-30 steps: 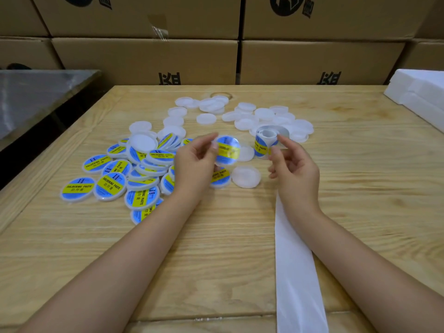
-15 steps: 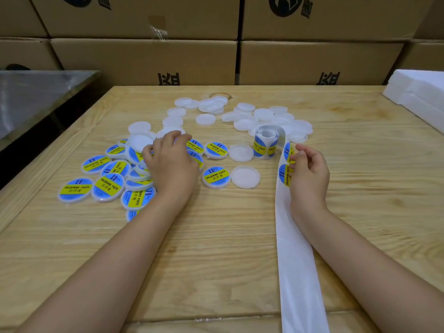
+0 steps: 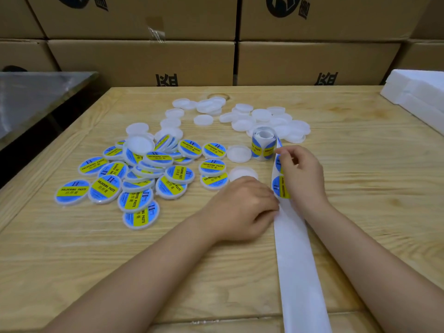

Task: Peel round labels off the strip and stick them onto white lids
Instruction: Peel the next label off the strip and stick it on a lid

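A roll of blue-and-yellow round labels (image 3: 263, 145) stands on the wooden table (image 3: 372, 164). Its white backing strip (image 3: 298, 260) runs from the roll toward me, off the near edge. My right hand (image 3: 302, 174) holds the strip where two labels (image 3: 280, 186) sit on it. My left hand (image 3: 242, 207) lies at the strip's left edge, fingers curled and fingertips at the lower label; its grip is hidden. Two bare white lids (image 3: 239, 153) (image 3: 242, 173) lie just left of the roll. Several labelled lids (image 3: 134, 174) are heaped at the left.
More bare white lids (image 3: 264, 118) are scattered behind the roll. Cardboard boxes (image 3: 144, 58) are stacked along the far edge. White foam blocks (image 3: 418, 92) sit at the right rear. A metal table (image 3: 36, 97) stands at the left.
My left hand set a labelled lid down among the others, then crossed right to the strip. My right hand took hold of the strip below the roll and stays there.
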The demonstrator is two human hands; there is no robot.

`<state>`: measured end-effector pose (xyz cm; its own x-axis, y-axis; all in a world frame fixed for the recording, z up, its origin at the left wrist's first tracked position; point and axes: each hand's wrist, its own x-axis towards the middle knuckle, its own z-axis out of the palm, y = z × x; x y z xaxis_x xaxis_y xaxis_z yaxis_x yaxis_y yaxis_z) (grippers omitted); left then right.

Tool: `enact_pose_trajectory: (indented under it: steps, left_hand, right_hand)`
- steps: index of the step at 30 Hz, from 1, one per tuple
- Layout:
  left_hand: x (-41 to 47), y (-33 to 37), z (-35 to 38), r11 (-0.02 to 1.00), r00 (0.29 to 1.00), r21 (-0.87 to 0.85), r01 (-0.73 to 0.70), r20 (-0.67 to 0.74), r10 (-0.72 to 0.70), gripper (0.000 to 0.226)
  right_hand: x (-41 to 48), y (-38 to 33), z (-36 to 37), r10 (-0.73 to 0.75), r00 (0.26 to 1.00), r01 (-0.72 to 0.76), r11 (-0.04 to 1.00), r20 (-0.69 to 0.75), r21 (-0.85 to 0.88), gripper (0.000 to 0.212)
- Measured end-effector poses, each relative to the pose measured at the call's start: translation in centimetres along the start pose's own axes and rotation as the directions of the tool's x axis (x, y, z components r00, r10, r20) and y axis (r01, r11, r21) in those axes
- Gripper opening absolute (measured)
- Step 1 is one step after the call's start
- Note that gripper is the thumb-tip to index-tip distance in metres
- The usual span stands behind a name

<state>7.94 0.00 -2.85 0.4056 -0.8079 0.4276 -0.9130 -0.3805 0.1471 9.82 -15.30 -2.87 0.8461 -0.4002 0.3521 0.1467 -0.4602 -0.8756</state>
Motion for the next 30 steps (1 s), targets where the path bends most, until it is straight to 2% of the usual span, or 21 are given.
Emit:
enact_pose_trajectory:
  steps: [2, 3, 5, 9, 14, 19, 21, 24, 27, 30]
  left_hand:
    - [-0.1, 0.3, -0.1, 0.999, 1.000, -0.040, -0.011, 0.016, 0.012, 0.013]
    - [-0.1, 0.4, -0.1, 0.998, 1.000, -0.062, -0.015, 0.023, 0.016, 0.012]
    - [-0.2, 0.6, -0.2, 0.996, 0.999, -0.088, -0.013, 0.037, 0.017, 0.012]
    - [-0.1, 0.8, -0.3, 0.997, 1.000, -0.072, -0.003, 0.031, 0.005, 0.016]
    - [0.0, 0.9, -0.2, 0.998, 1.000, -0.051, -0.021, -0.011, 0.020, 0.016]
    - [-0.2, 0.0, -0.1, 1.000, 0.996, 0.012, 0.011, -0.090, -0.009, 0.014]
    - [-0.2, -0.3, -0.1, 0.999, 0.993, -0.015, 0.040, -0.109, -0.041, 0.010]
    - [-0.2, -0.5, -0.1, 0.992, 0.986, -0.059, 0.116, -0.111, -0.122, 0.008]
    - [-0.3, -0.8, 0.1, 0.976, 0.970, -0.066, 0.205, -0.116, -0.212, 0.020]
    - [-0.3, -1.2, 0.5, 0.960, 0.957, 0.021, 0.280, -0.082, -0.278, 0.048]
  right_hand:
    - [0.2, 0.2, 0.2, -0.146, 0.982, 0.168, 0.967, 0.121, -0.194, 0.022]
    - [0.2, 0.3, 0.4, -0.156, 0.972, 0.199, 0.946, 0.178, -0.257, 0.023]
    - [0.2, 0.6, 0.8, -0.120, 0.964, 0.200, 0.915, 0.236, -0.350, 0.027]
    - [0.2, 1.0, 0.9, -0.108, 0.970, 0.204, 0.848, 0.218, -0.488, 0.036]
    - [0.5, 0.9, 0.8, -0.037, 0.971, 0.143, 0.880, 0.235, -0.453, 0.042]
    - [0.5, -0.2, -0.1, -0.096, 0.978, 0.152, 0.935, 0.183, -0.320, 0.034]
    - [0.5, -0.5, -0.8, -0.101, 0.973, 0.170, 0.920, 0.206, -0.353, 0.025]
    - [0.3, -0.8, -1.8, -0.083, 0.945, 0.239, 0.835, 0.315, -0.496, 0.011]
    - [0.1, -1.2, -2.4, 0.006, 0.904, 0.260, 0.785, 0.427, -0.562, 0.023]
    - [0.0, -1.5, -2.4, 0.035, 0.872, 0.303, 0.743, 0.487, -0.596, 0.036]
